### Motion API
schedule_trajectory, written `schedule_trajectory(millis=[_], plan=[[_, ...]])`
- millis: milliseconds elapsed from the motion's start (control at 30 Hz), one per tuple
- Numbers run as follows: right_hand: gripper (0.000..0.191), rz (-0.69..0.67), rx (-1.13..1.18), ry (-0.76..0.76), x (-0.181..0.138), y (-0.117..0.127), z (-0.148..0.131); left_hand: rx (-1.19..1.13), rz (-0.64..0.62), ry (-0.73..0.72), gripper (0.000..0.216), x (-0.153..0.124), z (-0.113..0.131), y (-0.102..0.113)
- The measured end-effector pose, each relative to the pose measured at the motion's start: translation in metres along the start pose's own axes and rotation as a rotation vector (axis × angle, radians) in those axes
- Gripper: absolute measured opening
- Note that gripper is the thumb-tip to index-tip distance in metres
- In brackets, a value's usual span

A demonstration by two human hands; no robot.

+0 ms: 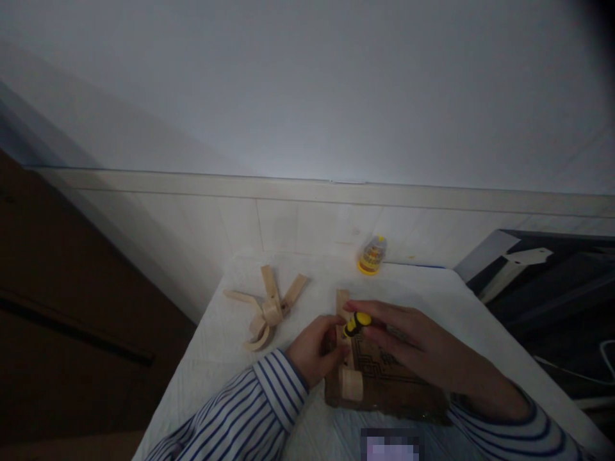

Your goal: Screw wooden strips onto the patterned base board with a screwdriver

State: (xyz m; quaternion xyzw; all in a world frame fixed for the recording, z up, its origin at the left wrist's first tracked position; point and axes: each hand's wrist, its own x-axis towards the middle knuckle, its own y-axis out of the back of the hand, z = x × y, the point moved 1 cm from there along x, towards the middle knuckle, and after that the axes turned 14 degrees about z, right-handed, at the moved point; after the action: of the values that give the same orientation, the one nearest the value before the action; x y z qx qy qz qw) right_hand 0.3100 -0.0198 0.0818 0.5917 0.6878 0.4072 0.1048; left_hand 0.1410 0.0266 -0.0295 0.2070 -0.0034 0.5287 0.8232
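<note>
A brown wooden panel (pixel 384 384) with dark line patterns lies near the front of a white-covered table (pixel 225 346), a light wooden cylinder (pixel 351 383) at its left edge. My left hand (pixel 314 349) rests against the panel's left side, by an upright light wooden strip (pixel 341 302). My right hand (pixel 413 346) reaches over the panel and grips a small yellow-and-black screwdriver (pixel 356 323), which points down at the strip.
A light wooden assembly of several crossed arms (pixel 267 306) lies at the table's left. A yellow container of screwdriver bits (pixel 372 255) stands at the back by the tiled wall. A dark object with a white bracket (pixel 519 269) sits at the right.
</note>
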Motion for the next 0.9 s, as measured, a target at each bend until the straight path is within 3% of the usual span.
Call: schedule_trajectory(millis=[200, 900], plan=[[0.034, 0.058, -0.032, -0.048, 0.0024, -0.0028, 0.0, 0.036, -0.002, -0.013, 0.044, 0.0003, 0.0027, 0.0027], [0.015, 0.122, -0.179, -0.008, 0.0032, -0.0061, 0.0012, 0.049, 0.008, -0.027, 0.042, -0.002, -0.0054, 0.0005]])
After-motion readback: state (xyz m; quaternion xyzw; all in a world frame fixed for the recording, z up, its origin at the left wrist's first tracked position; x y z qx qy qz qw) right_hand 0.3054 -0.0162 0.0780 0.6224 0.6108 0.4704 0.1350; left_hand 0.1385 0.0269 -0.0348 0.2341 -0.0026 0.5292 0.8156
